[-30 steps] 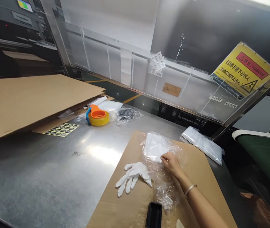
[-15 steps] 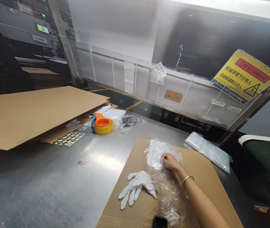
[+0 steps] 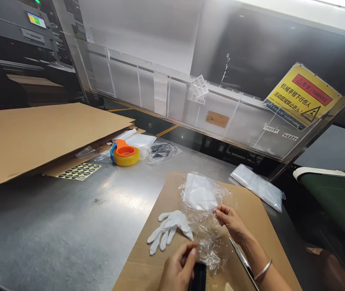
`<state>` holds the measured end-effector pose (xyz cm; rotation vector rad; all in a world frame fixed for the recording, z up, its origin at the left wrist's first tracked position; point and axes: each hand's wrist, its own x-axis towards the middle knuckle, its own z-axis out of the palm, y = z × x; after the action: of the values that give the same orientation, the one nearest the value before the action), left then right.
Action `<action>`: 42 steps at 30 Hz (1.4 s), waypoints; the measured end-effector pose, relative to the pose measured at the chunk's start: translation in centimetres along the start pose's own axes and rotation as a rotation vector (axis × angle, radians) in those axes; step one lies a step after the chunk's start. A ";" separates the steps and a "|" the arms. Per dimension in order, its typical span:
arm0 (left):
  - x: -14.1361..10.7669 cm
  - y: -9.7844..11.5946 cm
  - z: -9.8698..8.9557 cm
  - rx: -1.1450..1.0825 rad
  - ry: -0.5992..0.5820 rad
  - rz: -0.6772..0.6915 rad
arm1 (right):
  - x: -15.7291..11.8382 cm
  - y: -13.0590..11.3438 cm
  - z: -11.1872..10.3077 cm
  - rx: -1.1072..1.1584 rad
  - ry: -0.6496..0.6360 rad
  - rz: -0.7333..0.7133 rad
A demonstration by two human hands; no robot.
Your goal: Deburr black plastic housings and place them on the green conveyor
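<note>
On the cardboard sheet (image 3: 138, 252) lies a crumpled clear plastic bag (image 3: 210, 258), with a folded white item (image 3: 198, 192) at its far end. My right hand (image 3: 228, 220) pinches the near edge of the plastic beside the white item; a bracelet circles that wrist. My left hand (image 3: 181, 264) is at the bottom centre with curled fingers, over a black object (image 3: 201, 275); whether it holds anything is hidden. A white glove (image 3: 170, 228) lies left of the plastic. A thin metal tool (image 3: 241, 256) lies beneath my right forearm.
Cardboard sheets (image 3: 45, 137) are stacked at the left. A tape dispenser (image 3: 125, 152), a sticker sheet (image 3: 79, 171) and a bagged dark item (image 3: 163, 151) lie on the metal table (image 3: 69, 226). Packed plastic bags (image 3: 257, 186) sit at the right, near a green conveyor (image 3: 336, 202).
My left hand has come into view at the bottom. My right hand has drawn back from the white item toward me. The metal tool now shows, and the view has shifted slightly.
</note>
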<state>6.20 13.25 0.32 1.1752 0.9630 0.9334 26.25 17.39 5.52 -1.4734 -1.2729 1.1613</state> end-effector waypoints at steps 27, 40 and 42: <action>-4.7 6.2 -0.2 0.231 -0.209 0.273 | -12.4 -5.1 6.0 -0.478 0.033 -0.231; -4.9 1.9 -3.2 0.924 0.328 0.873 | -12.7 -3.2 8.5 -0.805 0.115 -0.356; -4.5 1.1 -4.3 0.939 0.394 0.829 | -13.3 -1.5 8.9 -0.871 0.202 -0.282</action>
<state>0.66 10.48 1.41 2.3523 1.3114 1.4569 16.57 4.60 6.64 -1.8555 -1.8782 0.2335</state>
